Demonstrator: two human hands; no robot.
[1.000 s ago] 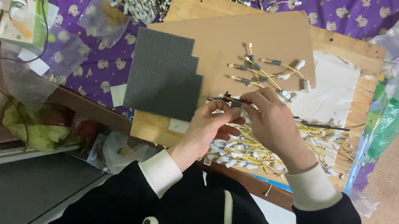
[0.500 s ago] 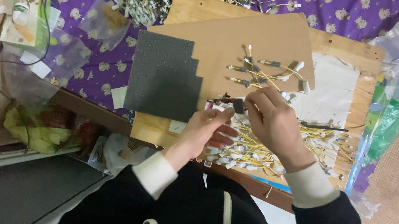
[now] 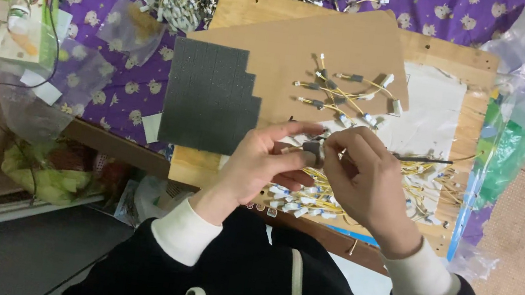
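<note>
The left hand and the right hand meet over the near edge of the work board, both pinched narrow on one small dark cylindrical part held between their fingertips. It looks light, hard and stiff, and small enough to slip, so it is probably best gripped by its sides with thumb and forefinger; whether a wire leads from it cannot be told. A thin dark rod runs out to the right of the right hand. Just under the hands lies a heap of thin yellow wires with white end pieces; such wires would likely bend easily. Beyond the fingers, more yellow wired pieces lie spread on a brown cardboard sheet. To the left of the left hand sits a stepped dark grey foam pad, all on a pale wooden board over a purple patterned cloth.
</note>
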